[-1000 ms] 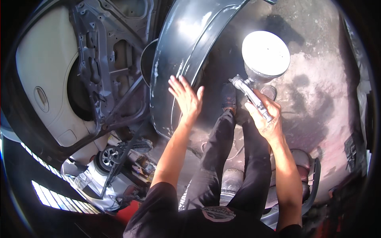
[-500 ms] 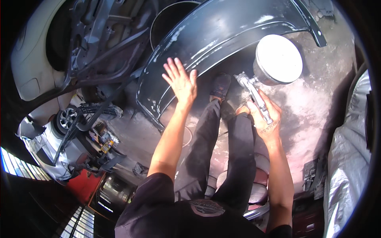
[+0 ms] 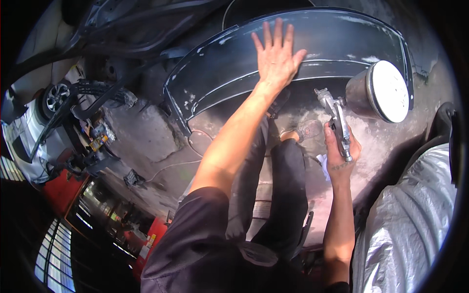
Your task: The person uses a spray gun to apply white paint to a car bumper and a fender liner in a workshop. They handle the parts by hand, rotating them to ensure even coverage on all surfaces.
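My left hand (image 3: 278, 59) is open, fingers spread, palm down over the middle of a dark curved car panel (image 3: 227, 56). Whether it touches the surface or hovers just above I cannot tell. Whitish scuffed patches and light streaks run along the panel's ridge and edges. To the right, my right hand (image 3: 344, 151) grips the handle of a metal spray gun (image 3: 337, 117). The gun's round cup (image 3: 360, 93) carries a white lid (image 3: 390, 92) and hangs close to the panel's right end. The fingers on the handle's far side are partly hidden.
A silver-covered bulky shape (image 3: 408, 229) stands close on the right. Dark car body parts (image 3: 141, 29) fill the upper left, and a white vehicle (image 3: 49, 132) with a wheel (image 3: 57, 97) stands at left. A thin hose (image 3: 171, 166) lies on the concrete floor (image 3: 146, 129).
My left hand has moved up and right, from the panel's lower left part to its middle. My right hand with the spray gun has shifted slightly right and down. The view has turned.
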`<move>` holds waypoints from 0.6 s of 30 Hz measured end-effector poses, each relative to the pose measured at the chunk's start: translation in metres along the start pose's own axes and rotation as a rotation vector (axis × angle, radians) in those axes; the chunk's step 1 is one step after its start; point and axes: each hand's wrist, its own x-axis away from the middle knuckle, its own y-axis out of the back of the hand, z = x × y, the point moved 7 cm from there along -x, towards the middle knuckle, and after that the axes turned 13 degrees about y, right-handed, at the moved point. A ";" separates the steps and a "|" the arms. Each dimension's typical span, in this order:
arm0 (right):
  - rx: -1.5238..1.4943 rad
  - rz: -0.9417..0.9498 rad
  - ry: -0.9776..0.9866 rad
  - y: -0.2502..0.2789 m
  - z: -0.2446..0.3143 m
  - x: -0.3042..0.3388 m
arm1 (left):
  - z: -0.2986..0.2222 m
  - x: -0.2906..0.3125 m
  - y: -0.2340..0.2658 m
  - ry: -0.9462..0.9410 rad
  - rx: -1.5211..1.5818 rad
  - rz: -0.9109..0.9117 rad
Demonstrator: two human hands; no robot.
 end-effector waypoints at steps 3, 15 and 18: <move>0.008 0.019 0.004 -0.005 0.000 -0.003 | 0.169 0.059 0.041 0.499 -0.083 0.025; 0.002 -0.164 -0.120 0.040 -0.022 -0.005 | -0.136 -0.039 -0.033 -0.225 0.018 0.071; 0.039 -0.247 -0.170 0.063 -0.029 0.004 | -0.221 -0.030 -0.059 -0.641 -0.023 0.157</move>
